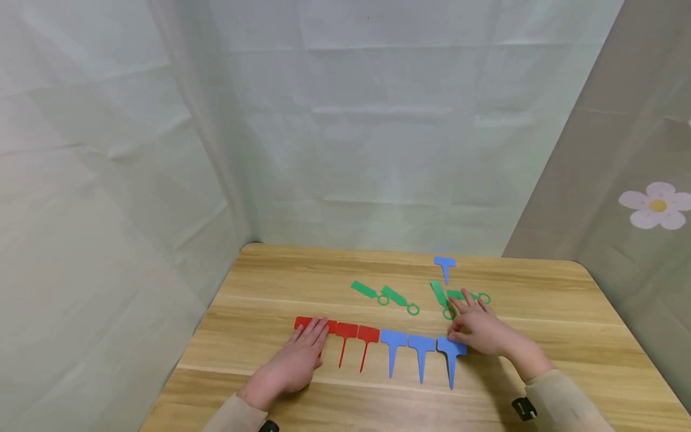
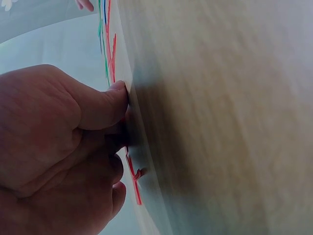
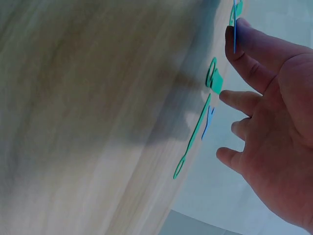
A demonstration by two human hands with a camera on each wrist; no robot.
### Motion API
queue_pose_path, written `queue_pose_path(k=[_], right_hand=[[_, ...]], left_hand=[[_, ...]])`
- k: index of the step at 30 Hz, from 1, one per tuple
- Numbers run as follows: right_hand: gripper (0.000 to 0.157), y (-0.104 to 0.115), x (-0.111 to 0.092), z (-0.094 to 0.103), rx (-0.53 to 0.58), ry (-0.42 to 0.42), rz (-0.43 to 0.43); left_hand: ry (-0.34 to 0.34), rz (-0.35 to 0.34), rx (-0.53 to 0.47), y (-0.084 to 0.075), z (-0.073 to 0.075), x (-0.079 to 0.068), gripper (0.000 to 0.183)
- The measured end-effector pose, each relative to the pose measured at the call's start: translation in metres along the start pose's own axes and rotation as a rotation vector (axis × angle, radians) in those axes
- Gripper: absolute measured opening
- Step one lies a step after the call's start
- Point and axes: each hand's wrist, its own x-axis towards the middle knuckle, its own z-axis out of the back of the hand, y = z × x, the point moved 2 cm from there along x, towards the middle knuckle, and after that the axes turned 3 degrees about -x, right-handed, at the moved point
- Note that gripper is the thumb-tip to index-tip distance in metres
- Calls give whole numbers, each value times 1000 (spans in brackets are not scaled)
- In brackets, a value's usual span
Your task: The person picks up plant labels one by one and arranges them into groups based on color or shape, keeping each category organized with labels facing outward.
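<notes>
My right hand [image 1: 484, 330] pinches a blue T-shaped plant label [image 1: 452, 354] between thumb and index finger, its stem pointing toward me. In the right wrist view this label [image 3: 234, 36] shows edge-on at the fingertips, the other fingers spread. Left of it, two more blue labels [image 1: 421, 345] lie side by side. Two red T-shaped labels [image 1: 346, 330] continue that row leftward. My left hand [image 1: 303, 357] rests with extended fingers on the red labels [image 1: 304, 321] at the row's left end, hiding part of them.
Behind the row lie two green ring-ended tags [image 1: 396, 296] at centre. Two further green tags [image 1: 438, 292] lie beside my right fingers, partly covered. A lone blue label [image 1: 445, 264] lies near the far edge of the wooden table [image 1: 302, 276]. Pale curtains surround the table.
</notes>
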Motion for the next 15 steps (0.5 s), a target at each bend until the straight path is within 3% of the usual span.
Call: queue_pose_path(k=[15], right_hand=[[19,0,0,-10,-85,-42,-9]], left_hand=[[-3,-3,0,1,1,1,64]])
